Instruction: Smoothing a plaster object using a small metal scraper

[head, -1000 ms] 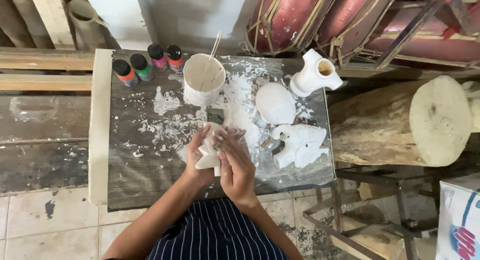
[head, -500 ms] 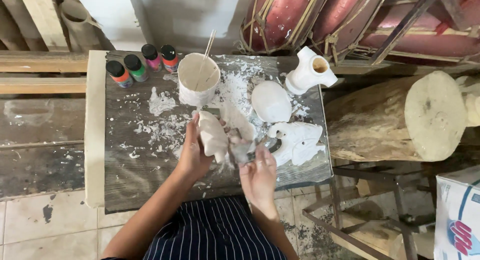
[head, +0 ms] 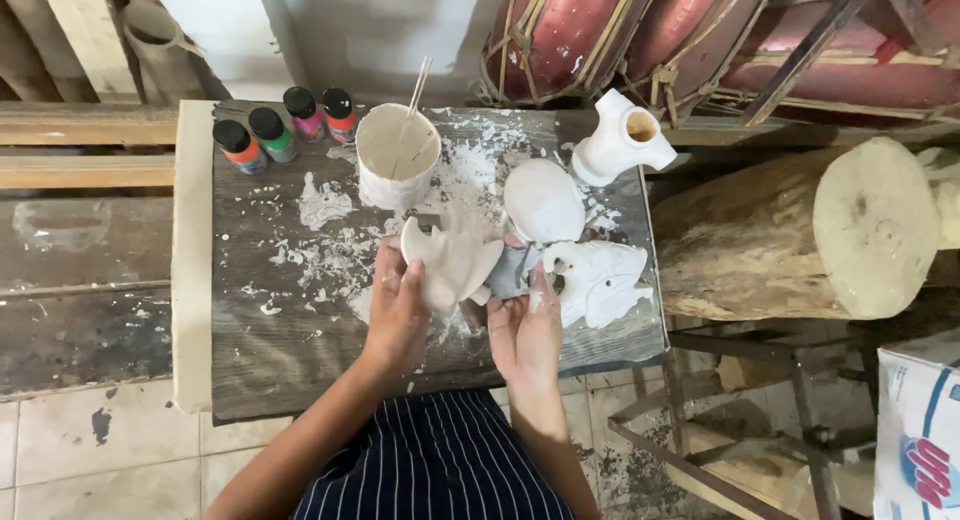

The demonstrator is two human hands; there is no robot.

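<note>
Head view: left hand (head: 398, 310) grips chalky plaster figure (head: 455, 263); right hand (head: 527, 325) pinches grey sandpaper (head: 512, 270).

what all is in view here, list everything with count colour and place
plaster fish cast: 1, off-white, held over the table middle
grey scrap: 1, grey, between the hands; kind unclear
paint bottles: 4, black caps with orange, green, pink and red bodies, table's far left corner
cup: 1, white, far side of the table, thin stick inside
oval cast: 1, white, right of the cup
vase-like cast: 1, white, far right corner
flat figure cast: 1, white, right edge
table: 1, dark wood, splashed with white plaster
log: 1, pale brown, right of the table
left hand: holds the fish cast
right hand: on the grey scrap
</note>
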